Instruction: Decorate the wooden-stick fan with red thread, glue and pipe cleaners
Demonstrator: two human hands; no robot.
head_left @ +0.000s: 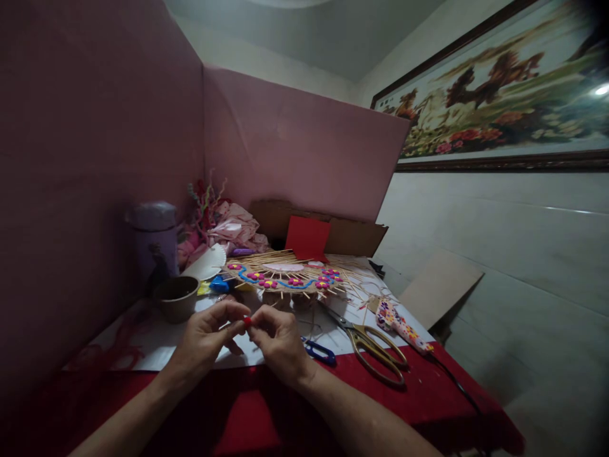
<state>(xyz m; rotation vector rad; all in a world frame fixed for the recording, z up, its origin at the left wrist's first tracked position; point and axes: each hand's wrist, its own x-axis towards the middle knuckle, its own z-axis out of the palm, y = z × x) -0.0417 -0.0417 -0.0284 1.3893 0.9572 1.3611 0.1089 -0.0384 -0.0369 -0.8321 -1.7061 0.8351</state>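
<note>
Close together above the front of the table, my left hand (209,330) and my right hand (278,336) pinch a small red lump (247,322) between their fingertips. It looks like modelling clay, though it is mostly covered by the fingers. Just beyond them lies a curved cardboard piece (280,289) with pink flowers, yellow centres and a wavy blue line. Thin wooden sticks (271,258) fan out from it. Large gold-handled scissors (375,349) rest to the right of my right hand, with a blue-handled tool (320,352) nearer to it.
A bowl (176,297), a purple bottle (155,244) and a blue packet (219,284) stand left. Right lies a flower-patterned glue gun (402,327) with a black cord. Red card (307,236) leans against cardboard at the back. Pink panels (299,146) enclose the left and rear.
</note>
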